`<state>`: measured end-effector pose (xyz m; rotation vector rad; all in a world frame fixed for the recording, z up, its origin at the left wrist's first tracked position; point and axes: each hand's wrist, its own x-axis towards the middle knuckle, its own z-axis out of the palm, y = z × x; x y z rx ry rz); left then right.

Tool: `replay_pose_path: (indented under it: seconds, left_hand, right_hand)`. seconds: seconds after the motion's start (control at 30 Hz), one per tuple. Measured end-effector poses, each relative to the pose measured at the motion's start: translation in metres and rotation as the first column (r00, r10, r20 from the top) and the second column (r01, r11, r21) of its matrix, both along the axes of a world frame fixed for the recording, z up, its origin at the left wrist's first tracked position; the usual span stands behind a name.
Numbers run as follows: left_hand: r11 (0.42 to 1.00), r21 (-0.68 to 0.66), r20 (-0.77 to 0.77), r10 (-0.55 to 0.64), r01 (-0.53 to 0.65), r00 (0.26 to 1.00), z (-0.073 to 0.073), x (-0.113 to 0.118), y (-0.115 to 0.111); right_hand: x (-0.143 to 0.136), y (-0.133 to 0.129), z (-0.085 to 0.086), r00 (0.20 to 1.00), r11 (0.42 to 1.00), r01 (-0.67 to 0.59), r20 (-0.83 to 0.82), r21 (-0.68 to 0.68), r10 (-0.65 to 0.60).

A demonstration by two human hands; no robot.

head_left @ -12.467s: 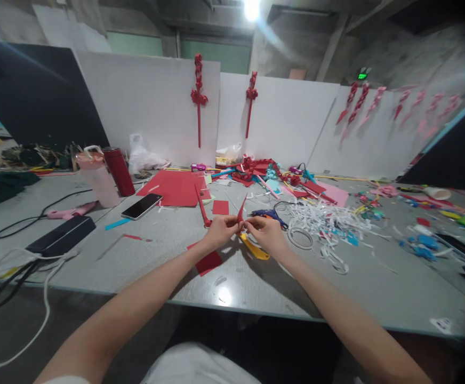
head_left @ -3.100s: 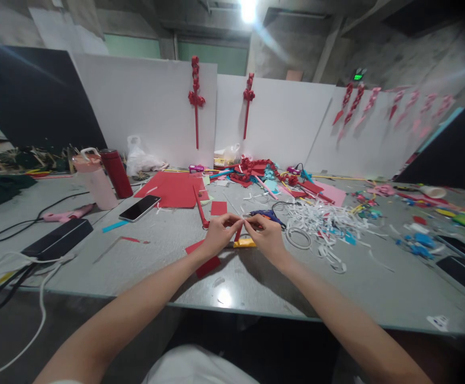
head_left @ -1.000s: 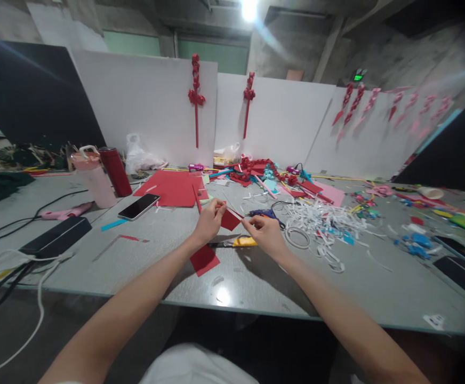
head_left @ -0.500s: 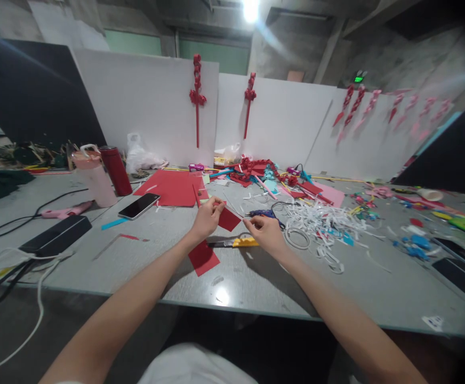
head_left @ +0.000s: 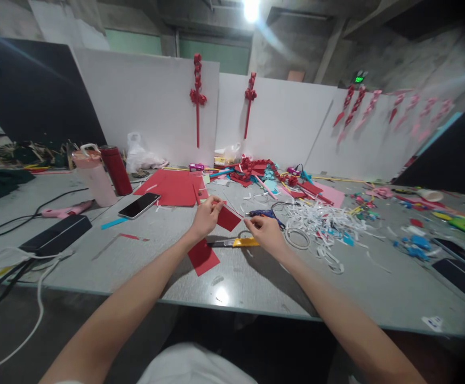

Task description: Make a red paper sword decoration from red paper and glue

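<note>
Pinched in my left hand [head_left: 209,214] is a small piece of red paper [head_left: 229,218], held above the table with a pale line along its right edge. The closed fingers of my right hand [head_left: 265,230] meet beside that edge; whatever they grip is too small to make out. Below the hands lies a utility knife [head_left: 245,242] with a yellow handle and dark blade. A second piece of red paper [head_left: 204,258] rests flat under my left wrist. Just behind my right hand is a dark blue glue gun [head_left: 265,213].
White paper shreds [head_left: 322,218] heap right of my right hand, beside a roll of tape [head_left: 297,238]. Leftward lie a phone [head_left: 139,206], a black power strip [head_left: 56,236] and a pink glue gun [head_left: 66,210]. A pink bottle [head_left: 96,178] and red flask [head_left: 115,172] stand behind.
Almost nothing differs. My right hand and the red paper's edge have shifted very slightly; both hands keep their pinch.
</note>
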<state>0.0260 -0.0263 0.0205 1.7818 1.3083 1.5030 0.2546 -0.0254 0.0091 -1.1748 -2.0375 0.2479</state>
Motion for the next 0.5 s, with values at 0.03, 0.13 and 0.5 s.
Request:
replay_pose_path:
  seconds: [0.03,0.13,0.5]
  left_hand:
    - [1.000,-0.002,0.005,-0.005,0.005,1.000,-0.0007,-0.0002,0.0006]
    - [1.000,-0.013,0.028,-0.024,0.025,0.999,-0.0023,-0.0009,0.0021]
    - [0.995,-0.046,0.099,-0.086,0.091,0.991,-0.0050,-0.0028,0.0062]
  right_hand:
    - [0.0001,0.0000,0.0001,1.000,1.000,0.000,-0.001,0.002,0.000]
    - [0.0003,0.0000,0.0000,1.000,1.000,0.002,-0.003,0.006,-0.002]
    - [0.0017,0.0042,-0.0022,0.999,0.999,0.035,0.020,0.035,-0.036]
